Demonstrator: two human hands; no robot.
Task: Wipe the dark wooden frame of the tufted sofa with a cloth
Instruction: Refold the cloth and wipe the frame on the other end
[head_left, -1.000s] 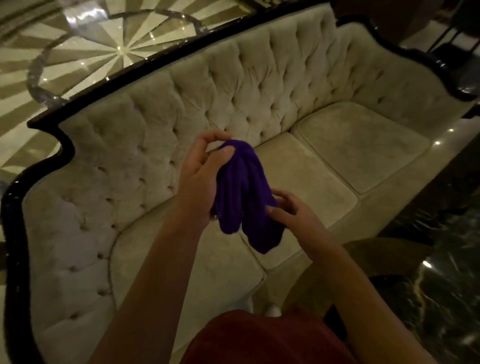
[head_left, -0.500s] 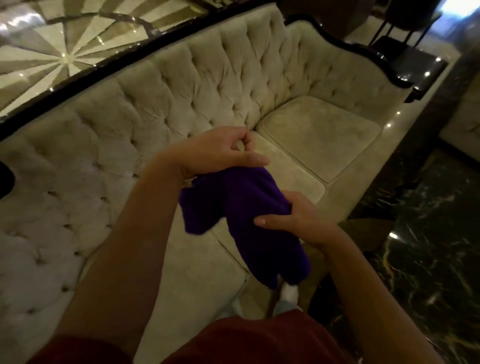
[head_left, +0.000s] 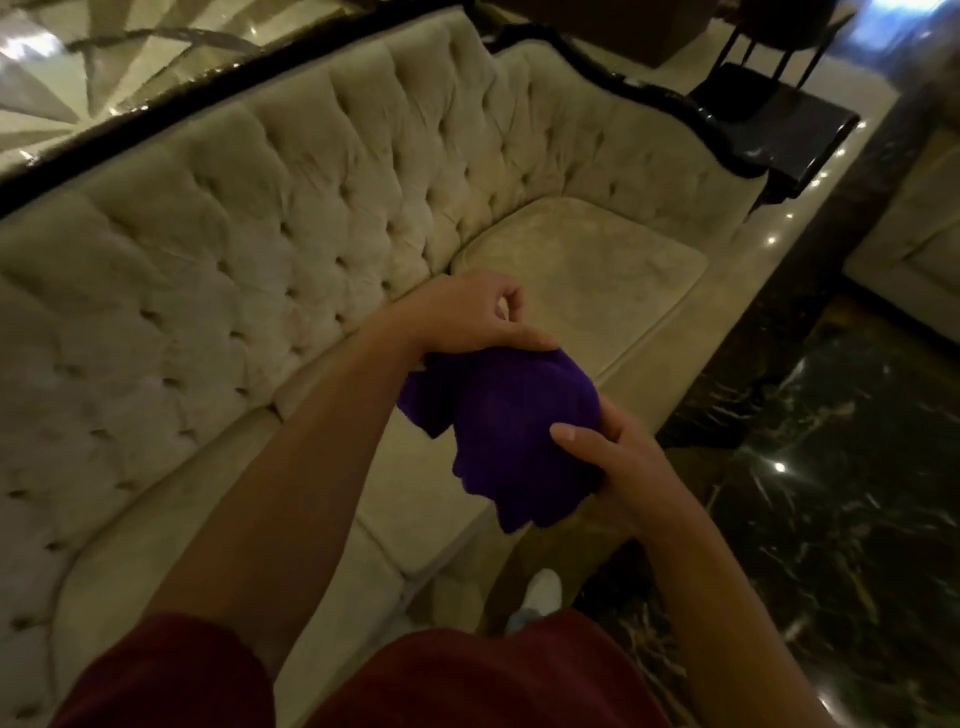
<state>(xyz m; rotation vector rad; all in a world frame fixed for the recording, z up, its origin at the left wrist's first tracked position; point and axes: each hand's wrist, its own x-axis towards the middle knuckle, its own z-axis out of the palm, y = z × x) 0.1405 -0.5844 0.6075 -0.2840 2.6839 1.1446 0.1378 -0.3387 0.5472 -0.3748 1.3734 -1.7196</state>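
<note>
A purple cloth (head_left: 511, 431) hangs bunched between my two hands, above the seat cushions of the beige tufted sofa (head_left: 291, 218). My left hand (head_left: 467, 317) grips its top edge from above. My right hand (head_left: 605, 457) clasps its lower right side, thumb pressed on the fabric. The sofa's dark wooden frame (head_left: 171, 98) runs along the top of the backrest and curves down the far armrest (head_left: 670, 106). Both hands are well away from the frame.
A dark side table (head_left: 774, 117) stands beyond the far armrest. Black marble floor (head_left: 831, 467) lies to the right, patterned pale marble (head_left: 78, 62) behind the sofa. Another beige seat (head_left: 914, 234) is at the right edge. My white shoe (head_left: 540, 592) is by the sofa's front.
My view has swung right along the sofa. My left hand turned over the cloth's top and my right hand closed onto its side, bunching the cloth tighter.
</note>
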